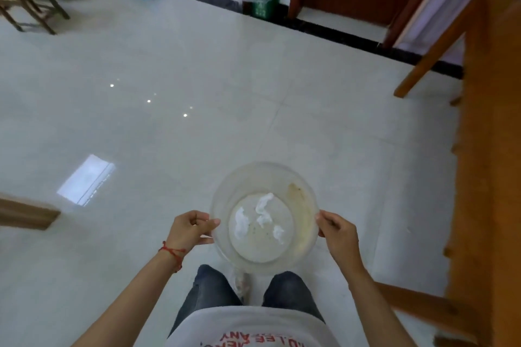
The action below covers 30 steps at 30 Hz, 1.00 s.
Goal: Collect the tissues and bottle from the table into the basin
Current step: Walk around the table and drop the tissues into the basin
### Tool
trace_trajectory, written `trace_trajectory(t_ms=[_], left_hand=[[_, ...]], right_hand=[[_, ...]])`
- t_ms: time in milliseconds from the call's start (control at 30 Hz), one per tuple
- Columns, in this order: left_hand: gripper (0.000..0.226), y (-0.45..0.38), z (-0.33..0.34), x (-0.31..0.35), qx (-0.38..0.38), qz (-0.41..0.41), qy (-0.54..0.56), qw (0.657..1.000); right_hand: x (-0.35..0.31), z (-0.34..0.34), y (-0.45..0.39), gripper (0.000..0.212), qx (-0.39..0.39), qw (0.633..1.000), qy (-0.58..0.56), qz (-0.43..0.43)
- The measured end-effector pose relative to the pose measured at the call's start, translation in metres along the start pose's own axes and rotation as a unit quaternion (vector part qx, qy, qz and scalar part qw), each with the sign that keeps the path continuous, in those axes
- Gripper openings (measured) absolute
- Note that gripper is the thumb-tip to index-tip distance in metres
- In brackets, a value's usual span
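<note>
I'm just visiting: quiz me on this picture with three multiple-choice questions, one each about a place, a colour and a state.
1. Where is the basin?
A. held over the floor
B. on a chair
C. in the green bin

2. What colour is the string on the left wrist?
A. blue
B. red
C. yellow

3. What lies in the basin?
A. a bottle only
B. nothing
C. white tissues

Answers:
1 A: the left hand and right hand grip its rim above the floor.
2 B: the string is red.
3 C: crumpled tissues show inside; no bottle shows.

One basin (307, 205), three tissues (263, 210)
</note>
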State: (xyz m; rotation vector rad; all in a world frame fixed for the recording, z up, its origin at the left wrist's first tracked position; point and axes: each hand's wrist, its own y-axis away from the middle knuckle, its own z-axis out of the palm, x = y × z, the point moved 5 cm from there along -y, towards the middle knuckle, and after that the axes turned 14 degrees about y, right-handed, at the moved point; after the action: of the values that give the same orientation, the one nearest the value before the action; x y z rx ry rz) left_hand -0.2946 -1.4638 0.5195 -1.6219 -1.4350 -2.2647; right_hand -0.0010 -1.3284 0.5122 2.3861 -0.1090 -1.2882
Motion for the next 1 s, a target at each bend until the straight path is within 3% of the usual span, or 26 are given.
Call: trace_trajectory(t_ms=[133,367,1000], left_hand=[[0.021,-0.043,0.025,0.031,-0.032,-0.004,-0.024,0.999],[0.013,-0.118,0.102,0.077,-0.074,-0.015,-0.050,0.996],[0.008,-0.297,0.356,0.244,-0.116,0.012,-0.062,0.991]], right_hand=[[-0.013,-0.006,-0.028,0.024,0.029,0.999,-0.003,0.018],[-0.026,-0.040,-0.108,0.018,0.076,0.995,-0.014,0.068],[-0.123,-0.185,-0.389,0.013,0.121,0.990,-0.031,0.058]])
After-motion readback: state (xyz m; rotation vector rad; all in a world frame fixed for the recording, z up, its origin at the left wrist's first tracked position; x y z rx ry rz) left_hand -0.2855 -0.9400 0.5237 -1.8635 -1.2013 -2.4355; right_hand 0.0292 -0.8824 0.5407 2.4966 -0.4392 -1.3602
